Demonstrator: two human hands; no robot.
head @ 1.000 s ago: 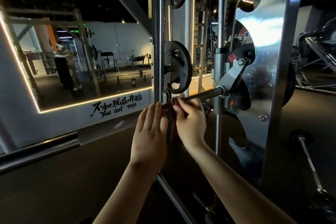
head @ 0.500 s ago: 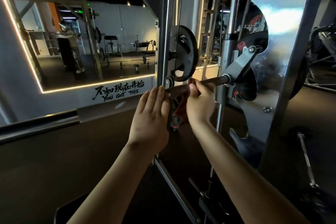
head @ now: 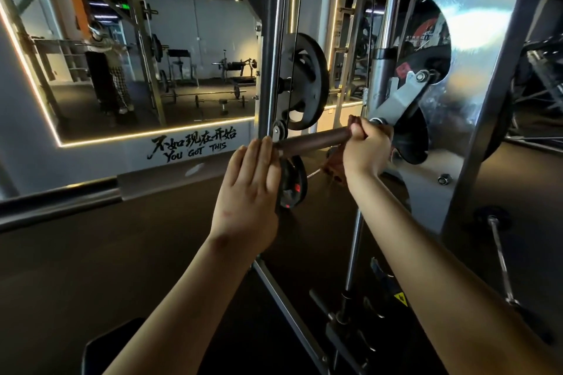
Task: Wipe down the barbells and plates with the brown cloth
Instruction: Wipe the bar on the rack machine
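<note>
**Cloth clamped on the bar, other hand flat at its tip**

The brown cloth (head: 333, 166) is bunched round the bar (head: 313, 141) at the end nearest the machine. A loose fold hangs below the bar and a small corner pokes up above it. The right hand (head: 367, 149) is curled tight over cloth and bar together, knuckles up, thumb side toward the bar's free end. The stretch of bar that shows is dark, smooth and round, and tilts slightly upward toward the machine.

At the bar's free end the left hand (head: 253, 189) is held flat, fingers straight and pressed together. Their tips touch the bar's end, and the hand grips nothing.

Just under the bar's free end a small plate (head: 292, 183) with red marks stands on edge, partly hidden by the left hand. Above the bar a large black plate (head: 304, 82) sits on a peg of the upright post (head: 272, 39). Past the bar's gripped end a grey metal bracket (head: 402, 94) slants upward beside a chrome rod (head: 387, 9), with a shiny steel panel (head: 475, 55) beyond.

Behind the bar, a wall mirror (head: 182, 39) with a glowing edge reflects gym benches and weights. The lettering (head: 195, 151) beneath it reads "YOU GOT THIS". Well beyond the gripped end and lower, a thin curl bar (head: 499, 246) lies on the dark floor.
</note>
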